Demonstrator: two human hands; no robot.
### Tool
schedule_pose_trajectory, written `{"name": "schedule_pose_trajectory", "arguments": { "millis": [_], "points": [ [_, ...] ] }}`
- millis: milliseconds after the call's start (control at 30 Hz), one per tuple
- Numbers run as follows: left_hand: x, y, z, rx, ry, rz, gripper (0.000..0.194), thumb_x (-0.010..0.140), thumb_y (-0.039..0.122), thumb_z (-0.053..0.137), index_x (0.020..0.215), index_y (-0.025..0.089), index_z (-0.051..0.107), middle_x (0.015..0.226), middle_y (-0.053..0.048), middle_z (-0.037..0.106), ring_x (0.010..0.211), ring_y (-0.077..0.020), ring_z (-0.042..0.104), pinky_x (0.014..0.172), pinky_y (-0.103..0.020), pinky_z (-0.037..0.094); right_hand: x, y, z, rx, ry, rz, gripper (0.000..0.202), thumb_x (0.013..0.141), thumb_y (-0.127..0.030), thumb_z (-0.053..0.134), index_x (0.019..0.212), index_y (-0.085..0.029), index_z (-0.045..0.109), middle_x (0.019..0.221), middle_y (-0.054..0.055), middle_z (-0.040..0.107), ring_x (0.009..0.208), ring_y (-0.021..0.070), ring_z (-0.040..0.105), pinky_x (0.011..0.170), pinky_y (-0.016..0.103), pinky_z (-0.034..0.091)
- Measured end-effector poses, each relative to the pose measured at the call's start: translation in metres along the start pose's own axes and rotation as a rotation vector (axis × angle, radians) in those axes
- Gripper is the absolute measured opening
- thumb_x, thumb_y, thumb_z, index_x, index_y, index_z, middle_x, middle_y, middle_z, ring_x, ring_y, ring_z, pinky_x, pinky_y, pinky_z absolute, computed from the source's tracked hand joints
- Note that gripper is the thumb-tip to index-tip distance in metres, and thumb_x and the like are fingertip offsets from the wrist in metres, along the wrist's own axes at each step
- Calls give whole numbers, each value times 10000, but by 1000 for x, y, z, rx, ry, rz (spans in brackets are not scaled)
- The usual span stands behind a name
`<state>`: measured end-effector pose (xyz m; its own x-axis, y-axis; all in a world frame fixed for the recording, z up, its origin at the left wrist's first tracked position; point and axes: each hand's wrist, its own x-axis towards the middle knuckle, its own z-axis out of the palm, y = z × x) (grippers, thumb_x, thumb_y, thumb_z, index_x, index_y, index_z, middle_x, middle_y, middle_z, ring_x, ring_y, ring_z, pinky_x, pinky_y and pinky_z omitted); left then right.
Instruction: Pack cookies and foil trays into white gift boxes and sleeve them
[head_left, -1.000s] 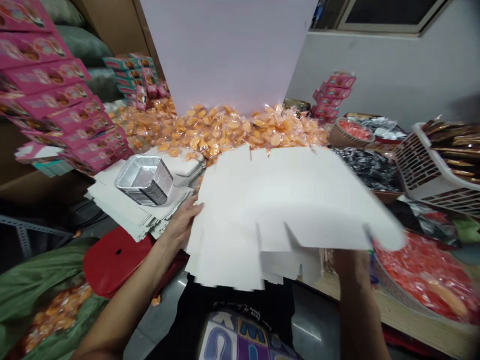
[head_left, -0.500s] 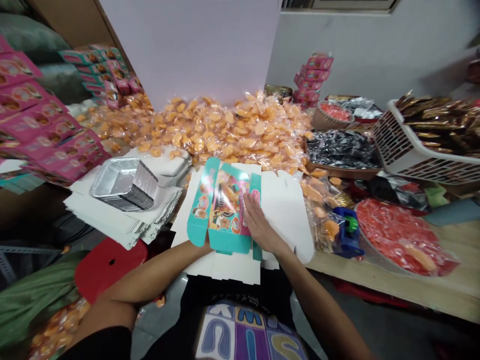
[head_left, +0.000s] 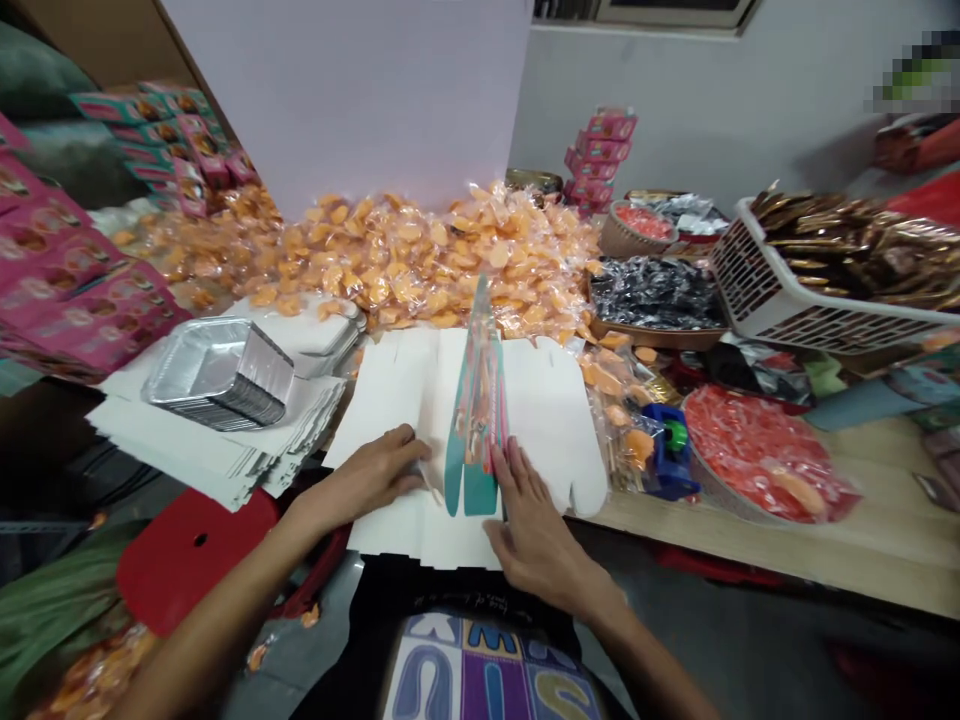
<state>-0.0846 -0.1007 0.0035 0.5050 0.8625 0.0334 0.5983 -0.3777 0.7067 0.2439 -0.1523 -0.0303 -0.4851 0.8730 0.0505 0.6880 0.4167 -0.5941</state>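
Observation:
A flat white cardboard blank (head_left: 390,390) lies on the table in front of me. Standing partly raised over it is a printed teal and pink panel (head_left: 480,400), seen nearly edge-on. My right hand (head_left: 532,530) rests along the panel's right lower edge, its fingers spread. To the left, my left hand (head_left: 382,475) is at the white card, its fingers bent together; whatever they pinch is too blurred to make out. A stack of foil trays (head_left: 225,370) sits on more white card sheets (head_left: 180,440) at the left.
Behind lies a wide heap of wrapped orange pieces (head_left: 420,250). At right are a blue tape dispenser (head_left: 670,455), a bowl of red packets (head_left: 757,450), black packets (head_left: 652,290) and a white basket (head_left: 795,300). Pink boxes (head_left: 52,240) stack at left; a red stool (head_left: 195,560) stands below.
The printed panel has swung from lying flat to nearly edge-on. My left hand has come out from beneath it to the left. The view has shifted slightly right.

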Motion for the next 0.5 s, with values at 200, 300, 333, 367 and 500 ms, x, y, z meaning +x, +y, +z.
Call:
{"name": "schedule_pose_trajectory", "arguments": {
  "millis": [200,300,333,367,500],
  "points": [
    [33,30,25,-51,664,-39,204,1004,417,703,968,229,633,1054,-84,662,902,-223,648,786,-340,569,30,-2,-36,303,173,190,638,1074,-374,504,1687,-197,532,1170,137,835,995,331,809,906,481,699],
    [48,40,27,-155,771,-189,229,992,367,692,1165,217,692,1270,-106,737,847,-186,669,759,-320,570,39,-6,-70,498,75,33,597,1047,-530,636,1555,-218,615,1175,130,802,983,293,782,883,433,693],
    [51,41,26,-193,751,-216,278,987,369,699,1222,220,707,1293,-98,757,817,-176,668,753,-316,570,43,-7,-78,543,79,9,622,1023,-543,676,1551,-222,602,1254,145,787,1028,290,780,905,432,691],
    [52,42,23,-218,724,-225,308,983,372,705,1253,223,720,1297,-90,775,789,-168,665,749,-313,572,50,-7,-82,565,107,17,643,1000,-550,708,1541,-221,595,1312,159,770,1055,292,778,914,438,691],
    [46,47,8,-224,558,-102,383,982,357,680,1337,228,743,1504,-134,739,911,-205,749,818,-339,627,91,5,-80,395,269,179,529,936,-565,769,1327,-213,711,1225,174,789,1119,370,768,960,533,678]
  ]
}}
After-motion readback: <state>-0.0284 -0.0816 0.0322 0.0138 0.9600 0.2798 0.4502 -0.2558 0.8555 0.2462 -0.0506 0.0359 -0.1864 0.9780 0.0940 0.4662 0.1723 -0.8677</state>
